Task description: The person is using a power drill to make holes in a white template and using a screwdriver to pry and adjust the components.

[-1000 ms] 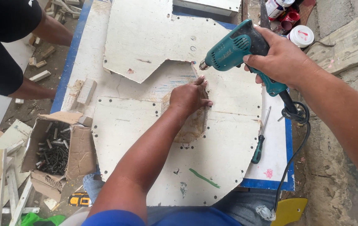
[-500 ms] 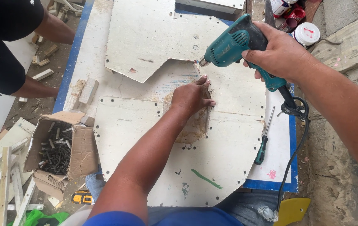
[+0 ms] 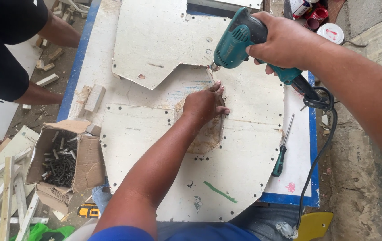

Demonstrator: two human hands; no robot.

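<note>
My right hand (image 3: 284, 42) grips a teal corded electric drill (image 3: 240, 40), its bit pointing down-left at the white boards near my left fingertips. My left hand (image 3: 204, 105) lies flat, fingers together, pressing on a white panel (image 3: 155, 147) with rows of small holes, beside a worn brown patch. Whether its fingers pinch a screw I cannot see. A second white cut board (image 3: 155, 40) lies farther away, its notched edge meeting the drill's tip.
A green-handled screwdriver (image 3: 280, 158) lies to the right on the blue-edged table (image 3: 311, 178). An open cardboard box of dark screws (image 3: 61, 158) sits at the left. Another person in black (image 3: 8, 49) stands at the far left. Wood offcuts (image 3: 3, 196) lie on the ground.
The drill has come down and nearer to my left hand, its tip now at the board seam. My left hand stays pressed in the same place.
</note>
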